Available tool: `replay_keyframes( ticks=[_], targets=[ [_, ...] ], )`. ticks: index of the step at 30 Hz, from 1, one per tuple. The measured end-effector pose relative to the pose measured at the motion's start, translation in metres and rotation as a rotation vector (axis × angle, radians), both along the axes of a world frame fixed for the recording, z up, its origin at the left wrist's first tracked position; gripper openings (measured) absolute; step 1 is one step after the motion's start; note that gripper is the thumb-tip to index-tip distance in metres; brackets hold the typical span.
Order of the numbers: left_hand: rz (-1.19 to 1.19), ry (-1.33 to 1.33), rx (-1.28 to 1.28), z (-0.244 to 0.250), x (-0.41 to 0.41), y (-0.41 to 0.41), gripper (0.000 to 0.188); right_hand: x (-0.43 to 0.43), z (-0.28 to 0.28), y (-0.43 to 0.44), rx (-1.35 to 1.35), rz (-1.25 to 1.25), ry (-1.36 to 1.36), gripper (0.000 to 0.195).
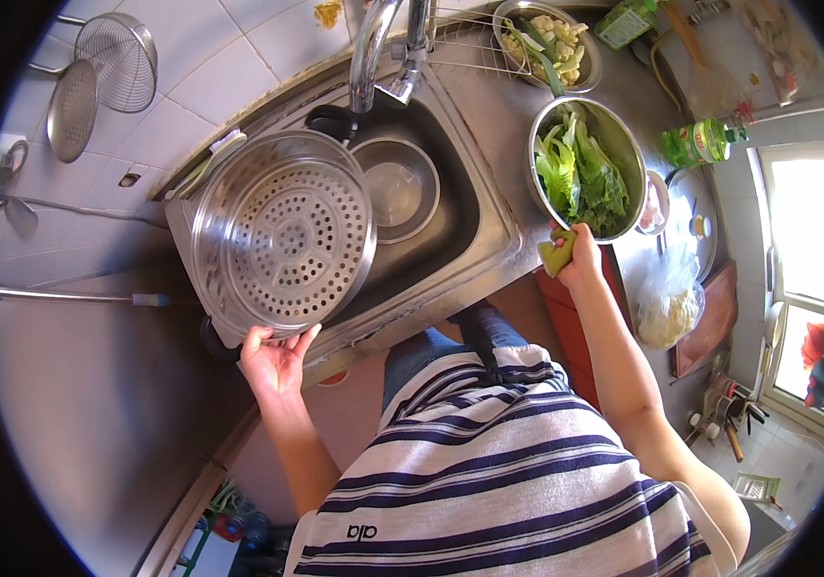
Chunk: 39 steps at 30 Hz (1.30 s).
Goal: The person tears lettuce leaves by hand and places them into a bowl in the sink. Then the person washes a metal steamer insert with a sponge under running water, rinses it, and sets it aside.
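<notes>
My left hand grips the near rim of a steel steamer pot with a perforated bottom and black handles, which rests over the left side of the sink. A metal bowl lies in the basin, partly hidden by the steamer. In my right hand is a green cloth or sponge, pinched against the near rim of a steel bowl of leafy green lettuce. Whether this bowl is lifted off the counter I cannot tell.
A chrome faucet rises behind the basin. Beyond the lettuce stands a bowl of cauliflower beside a wire rack. Green bottles, a plastic bag of food and a reddish board are on the right. Strainers hang at the upper left.
</notes>
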<state>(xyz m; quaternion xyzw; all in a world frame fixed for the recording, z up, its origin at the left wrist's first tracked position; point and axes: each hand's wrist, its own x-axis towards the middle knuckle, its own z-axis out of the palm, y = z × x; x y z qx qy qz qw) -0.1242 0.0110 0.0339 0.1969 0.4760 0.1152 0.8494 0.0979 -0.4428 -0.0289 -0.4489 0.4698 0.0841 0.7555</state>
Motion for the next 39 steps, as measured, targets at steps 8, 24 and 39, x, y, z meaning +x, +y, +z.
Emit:
replay_keyframes(
  ticks=[8, 24, 39],
  targets=[
    [0.047, -0.091, 0.019, 0.036, -0.018, 0.02, 0.046, -0.051, 0.072, 0.03, -0.198, 0.323, 0.031, 0.019],
    [0.032, -0.145, 0.109, 0.062, -0.061, 0.014, 0.059, -0.009, -0.028, 0.172, -0.11, 0.882, 0.088, 0.029],
    [-0.141, -0.051, 0.124, 0.035, 0.004, -0.043, 0.05, 0.059, 0.043, 0.119, -0.434, 0.904, -0.296, 0.046]
  ],
)
